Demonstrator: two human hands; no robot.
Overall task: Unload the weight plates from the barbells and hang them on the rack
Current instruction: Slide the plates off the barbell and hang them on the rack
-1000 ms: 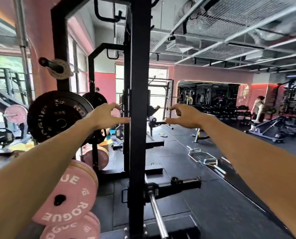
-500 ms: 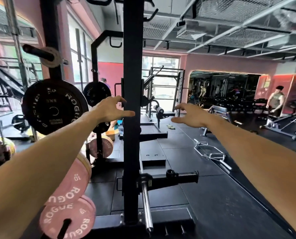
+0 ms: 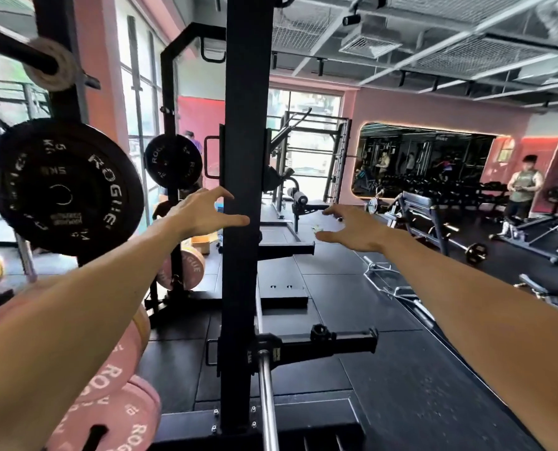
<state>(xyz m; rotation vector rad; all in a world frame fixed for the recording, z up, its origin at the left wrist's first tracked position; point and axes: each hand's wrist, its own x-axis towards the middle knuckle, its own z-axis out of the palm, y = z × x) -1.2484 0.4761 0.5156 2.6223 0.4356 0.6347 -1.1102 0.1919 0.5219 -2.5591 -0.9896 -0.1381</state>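
A black plate [image 3: 64,187] marked ROGUE and 5 KG is hung at left of the frame on the rack [image 3: 243,177], with pink plates [image 3: 115,395] stacked at lower left, half covered by the forearm. A bare barbell [image 3: 266,402] is seen at bottom centre, cut off by the edge. Left hand [image 3: 206,213] and right hand [image 3: 355,227] are spread wide either side of the upright, nothing gripped.

Black 5 kg plate [image 3: 64,187] hangs upright on rack peg at left, white ROGUE lettering facing viewer. Smaller black plate [image 3: 173,161] hangs farther back on far upright. Pink ROGUE plates [image 3: 118,402] stacked low at near left, partly hidden by arm. Bare steel barbell [image 3: 266,402] rests in holder on central black rack upright [image 3: 243,157], sleeve pointing toward viewer.
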